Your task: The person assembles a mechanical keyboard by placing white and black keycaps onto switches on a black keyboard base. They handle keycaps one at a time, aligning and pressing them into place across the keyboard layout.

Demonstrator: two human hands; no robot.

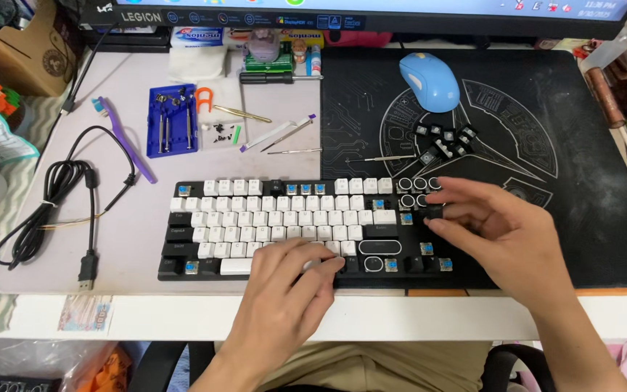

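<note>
Far left, at nine o'clock: black cable coiled on the desk, its plug lying at seven. Just right of it, purple toothbrush slanted, then blue screwdriver tray at eleven o'clock, with loose tools scattered beside.

Centre: black keyboard with white keycaps, several caps off and blue switches bared along the top row and the right block.

Left hand resting on the bottom row, at six o'clock of the keyboard; fingers loosely curled, half closed, tips touching keys near the space bar. Something pale under the fingertips, too hidden to name; grasped or merely covered, cannot tell.

Right hand over the keyboard's right end, at three o'clock; fingers spread and bent, fairly open, thumb and forefinger tips pinched on a dark keycap in the navigation block.

Above it, at one o'clock: removed black keycaps heaped on the dark desk mat, blue mouse just beyond them.
</note>
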